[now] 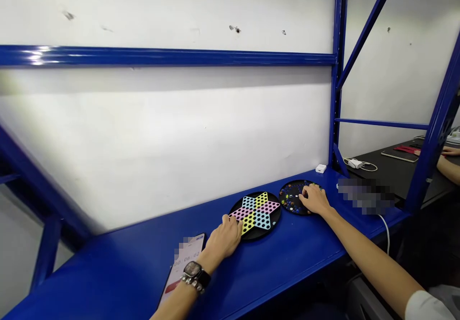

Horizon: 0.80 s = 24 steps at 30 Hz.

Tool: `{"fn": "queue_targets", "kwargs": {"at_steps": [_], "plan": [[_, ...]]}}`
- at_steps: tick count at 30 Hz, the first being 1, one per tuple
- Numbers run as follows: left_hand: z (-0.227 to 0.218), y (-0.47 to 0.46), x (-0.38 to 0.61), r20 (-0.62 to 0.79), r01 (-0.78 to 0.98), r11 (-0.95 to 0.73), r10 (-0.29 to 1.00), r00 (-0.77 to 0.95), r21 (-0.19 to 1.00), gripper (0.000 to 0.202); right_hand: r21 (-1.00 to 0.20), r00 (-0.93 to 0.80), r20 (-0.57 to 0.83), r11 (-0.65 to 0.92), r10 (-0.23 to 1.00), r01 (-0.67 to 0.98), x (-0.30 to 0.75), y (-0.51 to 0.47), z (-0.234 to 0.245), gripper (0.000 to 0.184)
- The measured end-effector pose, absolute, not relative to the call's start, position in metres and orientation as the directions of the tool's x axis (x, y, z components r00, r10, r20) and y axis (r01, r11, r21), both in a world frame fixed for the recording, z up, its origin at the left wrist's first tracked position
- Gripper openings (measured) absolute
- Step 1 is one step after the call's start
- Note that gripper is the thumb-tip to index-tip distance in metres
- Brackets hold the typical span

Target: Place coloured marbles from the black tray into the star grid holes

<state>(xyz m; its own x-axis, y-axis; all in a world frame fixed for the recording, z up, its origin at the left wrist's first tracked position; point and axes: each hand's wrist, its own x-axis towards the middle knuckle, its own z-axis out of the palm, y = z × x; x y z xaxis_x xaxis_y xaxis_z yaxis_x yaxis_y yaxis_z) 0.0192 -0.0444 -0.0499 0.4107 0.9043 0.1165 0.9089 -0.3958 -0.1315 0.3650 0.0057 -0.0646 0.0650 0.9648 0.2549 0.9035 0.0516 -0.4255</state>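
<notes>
A round black Chinese checkers board [253,238] with a star of pink, yellow and light blue points full of dark holes lies on the blue shelf. My left hand [224,236] is bent round its left edge, thumb side against the star. To the right sits a round black tray [287,208] scattered with small coloured marbles [288,197]. Over the tray's right part reaches my right hand [314,199], its fingers drawn together and pointing down among the marbles. Whatever lies between those fingertips is too small to make out.
A phone [185,265] showing a timer lies beside my left wrist. At the back right of the blue shelf [118,267] is a small white box [321,168]. Blue metal posts [336,85] frame the shelf. A co-worker's arm [447,169] shows at a black table far right.
</notes>
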Motion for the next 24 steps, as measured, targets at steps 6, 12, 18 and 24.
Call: {"fn": "queue_targets", "kwargs": {"at_steps": [6,12,18,24], "plan": [[-0.049,-0.046,0.027,0.023,0.893,-0.406,0.908,0.418,-0.193,0.048,-0.429,0.064,0.248,0.051,0.967,0.902,0.366,0.006,-0.065,0.022],[-0.057,-0.042,0.023,0.043,0.905,-0.4,0.911,0.409,-0.144,0.041,-0.433,0.062,0.246,0.053,0.967,0.9,0.366,0.006,-0.067,0.022],[-0.047,-0.031,0.016,0.06,0.929,-0.36,0.929,0.366,-0.088,0.035,-0.486,0.152,0.392,0.064,0.907,0.871,0.355,0.003,-0.058,0.018],[-0.005,-0.025,0.025,0.141,0.948,-0.318,0.938,0.315,-0.004,0.044,-0.899,0.156,0.376,0.319,0.913,0.302,0.274,-0.013,-0.041,0.027]]}}
